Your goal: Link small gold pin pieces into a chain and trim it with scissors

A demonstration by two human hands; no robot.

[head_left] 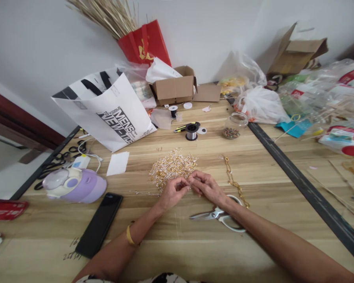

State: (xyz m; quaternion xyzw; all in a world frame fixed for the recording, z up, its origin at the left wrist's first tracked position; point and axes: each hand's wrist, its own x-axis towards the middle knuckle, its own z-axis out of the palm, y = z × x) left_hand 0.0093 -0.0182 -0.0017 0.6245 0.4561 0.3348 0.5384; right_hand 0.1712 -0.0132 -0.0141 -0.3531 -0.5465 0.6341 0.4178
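Observation:
My left hand [174,192] and my right hand [206,186] meet above the table, fingertips pinched close together. Whatever lies between them is too small to make out. Just beyond my fingers is a tangled heap of gold and clear beaded strands [172,167], with a thin strand trailing out to its left. Under my right wrist lie white-handled scissors [208,215], partly hidden by the forearm, blades pointing left. A gold chain [230,177] stretches along the table to the right of my right hand.
Beyond the heap stand a spool of wire [191,132], a utility knife [181,127] and a glass jar of beads [231,127]. On the left are a phone [99,224], a purple-and-white device [79,185] and a white bag [112,114]. Plastic bottles [327,94] crowd the right.

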